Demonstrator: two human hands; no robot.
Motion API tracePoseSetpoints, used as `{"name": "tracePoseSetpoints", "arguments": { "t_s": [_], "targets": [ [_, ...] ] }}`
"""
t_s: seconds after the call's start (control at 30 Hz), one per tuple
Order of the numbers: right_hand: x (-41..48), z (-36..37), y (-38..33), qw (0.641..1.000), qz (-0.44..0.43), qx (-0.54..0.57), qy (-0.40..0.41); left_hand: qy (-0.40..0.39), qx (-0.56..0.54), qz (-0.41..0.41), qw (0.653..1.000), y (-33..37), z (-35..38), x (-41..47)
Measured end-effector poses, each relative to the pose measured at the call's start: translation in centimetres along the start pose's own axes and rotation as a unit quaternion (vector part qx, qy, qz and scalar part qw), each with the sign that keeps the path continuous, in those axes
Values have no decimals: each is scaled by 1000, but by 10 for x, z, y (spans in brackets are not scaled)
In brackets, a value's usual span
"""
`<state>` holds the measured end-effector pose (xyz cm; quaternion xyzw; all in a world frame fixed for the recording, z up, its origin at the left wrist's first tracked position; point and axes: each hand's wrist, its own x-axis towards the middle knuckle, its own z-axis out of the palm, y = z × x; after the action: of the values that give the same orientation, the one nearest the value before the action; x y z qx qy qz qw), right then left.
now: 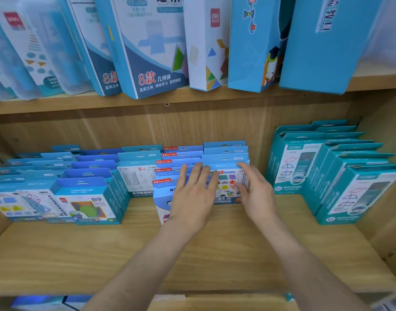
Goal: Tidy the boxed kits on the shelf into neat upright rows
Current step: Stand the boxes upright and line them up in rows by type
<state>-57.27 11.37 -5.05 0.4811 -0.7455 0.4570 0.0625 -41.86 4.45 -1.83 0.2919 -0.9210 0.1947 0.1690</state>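
Two hands, both flat and spread, grip nothing. My left hand point(192, 194) lies on the front of the nearest blue kit point(163, 203), my right hand point(254, 189) just beside it on the shapes kit point(226, 182) one row over. If I press unevenly, I judge the front kit could slide on the bare shelf point(147, 254) or tip the row behind point(181, 161). Further right, the teal boxes point(340, 176) stand well apart.
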Motion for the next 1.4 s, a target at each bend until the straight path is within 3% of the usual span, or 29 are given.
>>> {"name": "tracePoseSetpoints", "arguments": {
  "t_s": [0.3,0.37,0.53,0.73,0.87,0.93,0.97,1.07,1.13,1.23,1.4],
  "targets": [
    [-2,-4,10,1000,8,4,27,-3,6,68,998,-15,-3,2],
    [-2,-5,9,1000,12,-5,27,8,-21,33,999,-22,-4,-8],
    [-1,-5,7,999,24,-9,24,50,-159,-173,971,-41,11,-51],
    [-1,-7,-1,998,36,-39,17,39,-185,-170,967,-48,22,-47],
    [-1,-8,-2,998,38,-41,9,77,-206,-171,960,-50,27,-49],
    [-1,-8,-3,998,35,-44,13,98,-288,-219,927,-49,27,-51],
    [-2,-7,-4,998,32,-53,23,97,-363,-254,891,-49,24,-51],
    [-14,-6,-12,994,17,-74,73,46,-605,-342,718,-51,16,-46],
    [-32,-1,-26,998,-5,-25,63,19,-666,-361,653,-59,21,-44],
    [-56,11,-47,999,-14,39,-12,0,-690,-363,626,-68,27,-40],
    [-66,28,-61,990,18,72,-117,-16,-680,-350,644,-64,21,-39]
  ]
}}
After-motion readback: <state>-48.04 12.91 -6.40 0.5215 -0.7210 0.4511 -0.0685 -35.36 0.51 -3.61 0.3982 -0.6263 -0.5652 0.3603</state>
